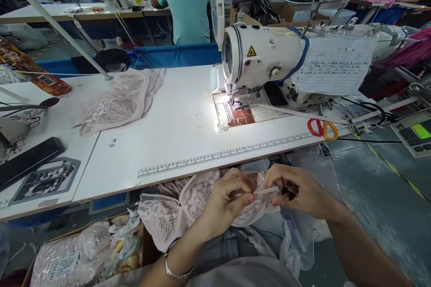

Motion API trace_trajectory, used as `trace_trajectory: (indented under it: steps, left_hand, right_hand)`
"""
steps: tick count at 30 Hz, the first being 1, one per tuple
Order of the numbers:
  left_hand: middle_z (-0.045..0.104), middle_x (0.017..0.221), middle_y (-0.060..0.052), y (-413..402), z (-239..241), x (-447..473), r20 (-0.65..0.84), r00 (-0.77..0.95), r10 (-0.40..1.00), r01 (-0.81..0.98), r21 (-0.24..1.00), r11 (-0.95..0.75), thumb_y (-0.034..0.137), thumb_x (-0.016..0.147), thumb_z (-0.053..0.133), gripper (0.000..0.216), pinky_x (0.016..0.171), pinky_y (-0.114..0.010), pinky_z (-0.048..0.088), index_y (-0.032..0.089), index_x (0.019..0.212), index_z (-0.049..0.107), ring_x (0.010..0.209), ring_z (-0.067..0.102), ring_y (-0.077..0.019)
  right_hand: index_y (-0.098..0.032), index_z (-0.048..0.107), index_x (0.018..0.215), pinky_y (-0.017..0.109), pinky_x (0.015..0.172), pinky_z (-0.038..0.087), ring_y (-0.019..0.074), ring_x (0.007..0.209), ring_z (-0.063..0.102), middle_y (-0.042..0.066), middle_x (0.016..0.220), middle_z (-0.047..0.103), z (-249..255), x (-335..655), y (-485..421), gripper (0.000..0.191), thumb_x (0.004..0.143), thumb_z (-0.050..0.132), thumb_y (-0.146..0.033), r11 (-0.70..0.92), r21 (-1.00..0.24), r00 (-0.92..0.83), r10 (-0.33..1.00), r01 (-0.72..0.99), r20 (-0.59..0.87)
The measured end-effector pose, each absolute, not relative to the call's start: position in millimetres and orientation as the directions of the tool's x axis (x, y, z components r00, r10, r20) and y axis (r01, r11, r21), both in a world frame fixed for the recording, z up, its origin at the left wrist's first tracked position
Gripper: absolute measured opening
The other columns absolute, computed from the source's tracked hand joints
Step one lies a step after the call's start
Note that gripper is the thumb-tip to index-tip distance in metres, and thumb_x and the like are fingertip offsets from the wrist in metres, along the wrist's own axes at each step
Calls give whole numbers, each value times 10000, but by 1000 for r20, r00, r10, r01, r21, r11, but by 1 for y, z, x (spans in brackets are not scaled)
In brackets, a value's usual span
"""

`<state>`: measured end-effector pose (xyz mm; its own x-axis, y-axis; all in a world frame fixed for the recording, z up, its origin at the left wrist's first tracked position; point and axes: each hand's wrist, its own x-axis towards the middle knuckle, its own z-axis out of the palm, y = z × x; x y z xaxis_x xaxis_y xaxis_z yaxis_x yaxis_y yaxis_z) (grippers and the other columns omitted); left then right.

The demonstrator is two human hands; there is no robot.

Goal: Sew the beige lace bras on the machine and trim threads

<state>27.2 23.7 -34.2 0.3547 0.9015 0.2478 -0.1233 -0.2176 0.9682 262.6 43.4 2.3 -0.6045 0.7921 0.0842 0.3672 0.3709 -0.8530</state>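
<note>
Rough-textured lace garment (161, 217), smooth semi-gloss tabletop (182, 116), glossy sewing mach. (262, 49), shiny mtl bracelet (170, 271), ppr sheet (336, 65)

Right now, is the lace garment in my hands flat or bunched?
Bunched where held: the lace garment shows folds between the left hand and right hand.

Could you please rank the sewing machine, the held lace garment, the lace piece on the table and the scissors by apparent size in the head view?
1. Sewing machine
2. Held lace garment, partly hidden
3. Lace piece on the table
4. Scissors
</note>
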Motion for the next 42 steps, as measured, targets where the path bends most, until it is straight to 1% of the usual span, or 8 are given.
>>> trace_trajectory:
  steps: [6, 19, 24, 27, 29, 32, 37, 42]
  left_hand:
    - [661, 881, -59, 24, -29, 30, 235, 383, 893, -175, 968, -180, 206, 924, 673, 195, 766, -235, 462, 165, 740, 624, 851, 616, -153]
    - [642, 829, -33, 16, -23, 33, 114, 415, 902, -76, 993, -90, 146, 915, 561, 232, 583, -178, 396, 182, 701, 481, 727, 565, -116]
    - [703, 986, -32, 16, -21, 44, 96, 343, 934, 57, 991, -123, 183, 819, 712, 210, 716, -216, 500, 212, 995, 602, 898, 656, -169]
    - [701, 735, -17, 17, -23, 51, 104, 287, 952, 148, 977, -151, 280, 858, 705, 98, 678, -241, 484, 191, 818, 693, 724, 644, -166]
    - [652, 608, -10, 19, -24, 54, 62, 256, 965, 116, 989, -94, 330, 886, 671, 235, 581, -233, 439, 175, 712, 697, 587, 585, -142]
    - [624, 578, -19, 22, -23, 54, -45, 246, 968, 14, 999, 43, 404, 844, 715, 299, 502, -223, 375, 149, 689, 724, 522, 510, -120]
    - [656, 629, -64, 24, -21, 51, -107, 288, 951, -88, 987, 138, 476, 804, 756, 342, 512, -239, 394, 140, 759, 801, 580, 541, -151]
    - [639, 601, -63, 25, -20, 51, -107, 313, 944, -93, 986, 142, 475, 820, 745, 333, 501, -251, 379, 153, 820, 827, 560, 512, -148]
  right_hand:
    - [-193, 661, 870, 237, 546, 382, 107, 630, 521, 50, 879, 654, 4, 260, 49, 189, 971, 630, -350, 318, -911, -561, 819, 262, 125]
    - [-203, 476, 694, 227, 489, 354, 92, 555, 442, 7, 739, 575, 15, 245, 38, 331, 940, 647, -345, 217, -957, -379, 916, 192, 132]
    - [-214, 500, 821, 215, 488, 341, 79, 536, 415, -37, 726, 520, 14, 238, 31, 197, 918, 656, -287, 201, -944, -357, 929, 261, 99]
    - [-213, 519, 844, 212, 480, 331, 80, 521, 406, -56, 668, 486, 14, 236, 30, 186, 919, 663, -303, 190, -938, -366, 928, 290, 75]
    - [-207, 575, 870, 224, 485, 342, 90, 530, 440, -37, 676, 525, 13, 238, 30, 190, 946, 644, -368, 205, -934, -368, 926, 292, 88]
    - [-204, 605, 805, 263, 505, 385, 116, 529, 502, 9, 690, 587, 11, 246, 33, 400, 1018, 478, -518, 195, -945, -357, 929, 262, 93]
    - [-221, 462, 751, 276, 488, 293, 116, 493, 358, -42, 586, 425, 13, 256, 39, 552, 945, 413, -735, 198, -903, -383, 923, 380, 41]
    - [-195, 617, 913, 271, 570, 343, 143, 647, 475, 32, 786, 553, 23, 255, 41, 482, 1048, 338, -564, 227, -875, -536, 843, 428, -44]
